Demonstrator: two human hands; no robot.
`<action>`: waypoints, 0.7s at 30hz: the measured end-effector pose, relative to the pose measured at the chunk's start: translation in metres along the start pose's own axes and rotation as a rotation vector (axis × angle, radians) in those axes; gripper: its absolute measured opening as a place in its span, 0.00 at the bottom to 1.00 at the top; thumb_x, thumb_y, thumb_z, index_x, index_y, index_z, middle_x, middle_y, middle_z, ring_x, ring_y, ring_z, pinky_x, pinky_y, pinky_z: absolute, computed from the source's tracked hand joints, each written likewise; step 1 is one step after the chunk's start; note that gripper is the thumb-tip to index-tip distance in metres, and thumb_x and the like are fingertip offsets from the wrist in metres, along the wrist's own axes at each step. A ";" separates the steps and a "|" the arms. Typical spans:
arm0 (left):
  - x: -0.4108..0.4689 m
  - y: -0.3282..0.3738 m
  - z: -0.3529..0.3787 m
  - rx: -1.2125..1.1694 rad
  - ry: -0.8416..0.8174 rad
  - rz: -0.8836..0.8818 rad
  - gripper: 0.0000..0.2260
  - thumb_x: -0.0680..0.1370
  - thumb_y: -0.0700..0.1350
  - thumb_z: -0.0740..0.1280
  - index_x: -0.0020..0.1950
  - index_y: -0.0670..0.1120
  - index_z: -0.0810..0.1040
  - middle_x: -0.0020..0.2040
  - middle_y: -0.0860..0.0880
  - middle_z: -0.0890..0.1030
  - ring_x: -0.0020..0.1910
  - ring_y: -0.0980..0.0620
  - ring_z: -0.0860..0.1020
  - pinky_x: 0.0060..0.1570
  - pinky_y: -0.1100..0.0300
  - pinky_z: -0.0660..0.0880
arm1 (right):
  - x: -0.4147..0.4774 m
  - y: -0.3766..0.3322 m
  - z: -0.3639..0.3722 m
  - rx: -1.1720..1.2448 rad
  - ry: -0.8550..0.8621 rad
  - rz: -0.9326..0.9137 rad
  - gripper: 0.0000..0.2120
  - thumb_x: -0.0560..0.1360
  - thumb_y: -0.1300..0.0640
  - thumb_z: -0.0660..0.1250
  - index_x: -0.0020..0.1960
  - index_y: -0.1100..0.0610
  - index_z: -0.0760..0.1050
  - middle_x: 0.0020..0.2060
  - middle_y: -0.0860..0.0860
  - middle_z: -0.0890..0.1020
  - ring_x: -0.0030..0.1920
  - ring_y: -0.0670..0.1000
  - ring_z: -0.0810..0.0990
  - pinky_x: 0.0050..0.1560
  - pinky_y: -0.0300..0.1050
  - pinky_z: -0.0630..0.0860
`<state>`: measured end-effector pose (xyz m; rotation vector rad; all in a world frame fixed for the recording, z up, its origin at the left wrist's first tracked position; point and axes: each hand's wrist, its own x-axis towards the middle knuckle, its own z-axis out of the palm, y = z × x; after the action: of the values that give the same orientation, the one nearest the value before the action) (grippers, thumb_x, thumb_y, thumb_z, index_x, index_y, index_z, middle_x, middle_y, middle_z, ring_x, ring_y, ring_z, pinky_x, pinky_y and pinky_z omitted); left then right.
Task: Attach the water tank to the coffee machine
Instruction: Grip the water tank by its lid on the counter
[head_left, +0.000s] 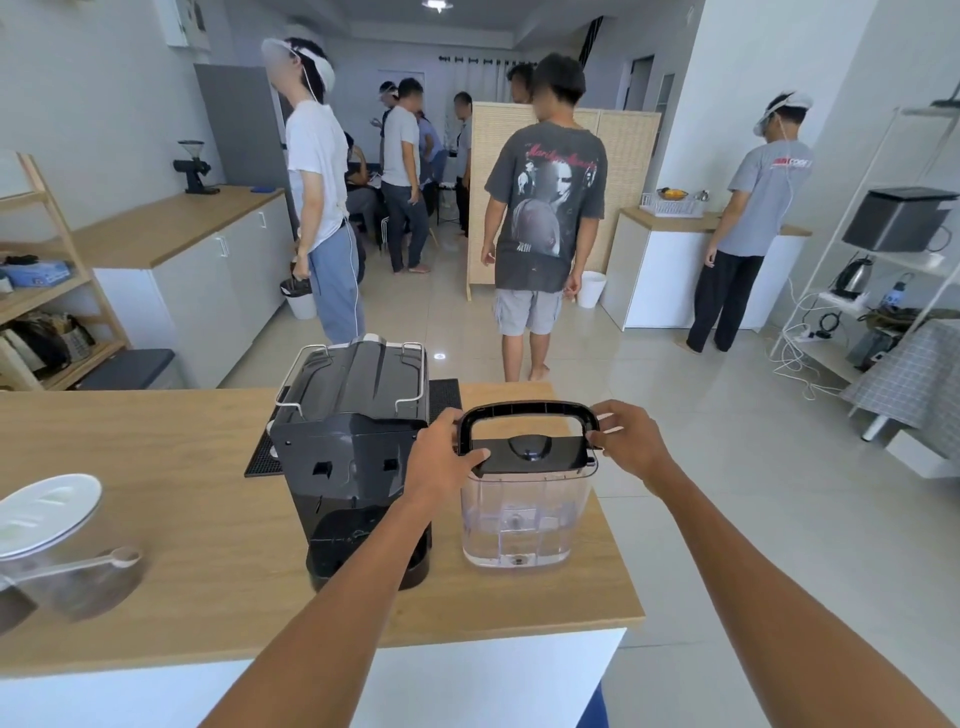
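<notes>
A clear plastic water tank (519, 519) with a black lid and a raised black handle stands on the wooden counter (182, 519), just right of the black coffee machine (353, 452). The machine's back faces me, showing its slots. My left hand (441, 457) grips the lid's left edge, thumb on top. On the right end of the handle and lid rests my right hand (628, 441), its fingers curled around it. The tank is apart from the machine.
A black rubber mat (447, 395) lies under the machine. A clear container with a white lid (47, 514) and a scoop (124, 558) sit at the counter's left. The counter's right edge is close to the tank. Several people stand in the room beyond.
</notes>
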<state>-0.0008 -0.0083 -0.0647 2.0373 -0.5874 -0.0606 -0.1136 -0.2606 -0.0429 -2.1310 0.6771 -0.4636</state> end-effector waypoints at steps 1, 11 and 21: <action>0.000 0.000 -0.001 0.031 0.006 0.027 0.21 0.70 0.45 0.77 0.60 0.48 0.75 0.48 0.50 0.83 0.48 0.51 0.81 0.50 0.53 0.79 | 0.000 0.000 0.000 -0.012 0.001 -0.013 0.13 0.72 0.64 0.75 0.50 0.48 0.79 0.42 0.55 0.85 0.43 0.56 0.83 0.52 0.53 0.81; 0.004 -0.009 -0.011 0.129 -0.076 0.214 0.24 0.72 0.46 0.76 0.65 0.56 0.73 0.45 0.56 0.82 0.40 0.56 0.84 0.47 0.51 0.83 | -0.006 0.007 -0.001 -0.072 0.029 -0.120 0.16 0.72 0.65 0.77 0.59 0.55 0.84 0.42 0.58 0.87 0.42 0.57 0.87 0.50 0.57 0.84; 0.004 -0.005 -0.012 0.181 -0.112 0.294 0.25 0.73 0.69 0.64 0.63 0.57 0.79 0.53 0.58 0.85 0.50 0.58 0.82 0.52 0.55 0.81 | -0.015 0.010 -0.013 -0.091 -0.042 -0.151 0.12 0.73 0.60 0.76 0.57 0.52 0.87 0.43 0.53 0.89 0.41 0.49 0.87 0.53 0.54 0.83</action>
<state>0.0073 0.0014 -0.0617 2.1087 -0.9886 0.0557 -0.1354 -0.2647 -0.0444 -2.2820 0.5241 -0.4755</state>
